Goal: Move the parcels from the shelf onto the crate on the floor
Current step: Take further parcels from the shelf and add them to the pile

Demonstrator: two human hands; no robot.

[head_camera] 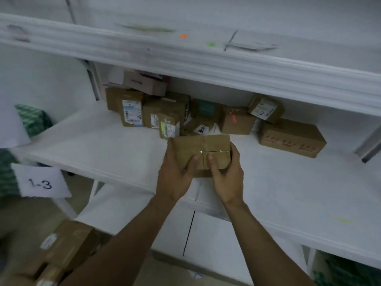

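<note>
A small brown cardboard parcel [203,149] is held between both my hands above the front part of the white shelf [92,141]. My left hand [175,176] grips its left side with the thumb on top. My right hand [227,178] grips its right side, thumb also on top. Several more brown parcels [162,114] are piled at the back of the shelf, with a larger box [290,137] to the right. More parcels [68,246] lie low at the bottom left; what they rest on is blurred.
An upper shelf [206,65] overhangs the parcels. A paper label "1-3" [41,181] hangs at the left edge. Green-patterned bags [33,118] sit at the left and at the bottom right. A lower shelf [216,240] lies beneath my arms.
</note>
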